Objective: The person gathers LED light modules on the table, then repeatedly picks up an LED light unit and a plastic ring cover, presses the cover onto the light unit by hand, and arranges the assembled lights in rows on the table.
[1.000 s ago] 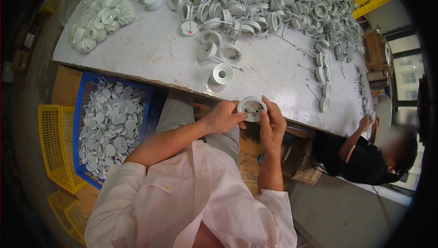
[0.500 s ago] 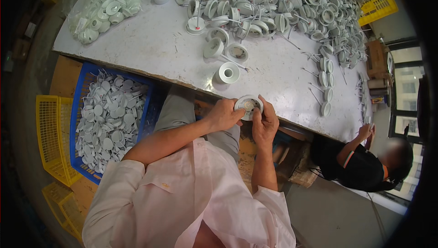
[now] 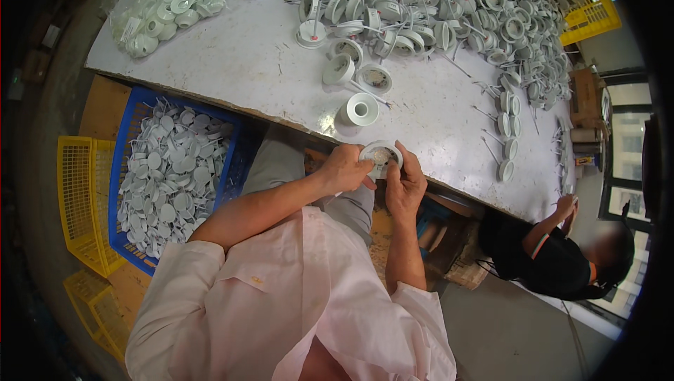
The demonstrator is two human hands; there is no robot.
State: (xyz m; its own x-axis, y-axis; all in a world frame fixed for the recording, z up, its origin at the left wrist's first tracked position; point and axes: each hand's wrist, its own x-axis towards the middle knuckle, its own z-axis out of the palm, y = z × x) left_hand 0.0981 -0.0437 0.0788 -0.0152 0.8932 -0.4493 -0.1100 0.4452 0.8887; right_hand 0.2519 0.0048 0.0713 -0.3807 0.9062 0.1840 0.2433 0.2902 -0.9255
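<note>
Between both hands, at the table's near edge, I hold a round white lamp housing with its open side up; a pale disc and small dark parts show inside. My left hand grips its left rim. My right hand is closed on the right side, the thumb pressing at the inner edge. Just beyond stands a white flared cup with a hole in its middle. Behind it lie a white lamp housing showing its inside and another turned on its side.
A heap of white lamp housings with wires covers the far table. At far left lies a clear bag of white cups. A blue crate of white discs stands below left, beside yellow crates. A co-worker sits at right.
The whole view has shifted slightly. Both hands keep hold of the lamp housing, and my fingers have moved a little on its rim.
</note>
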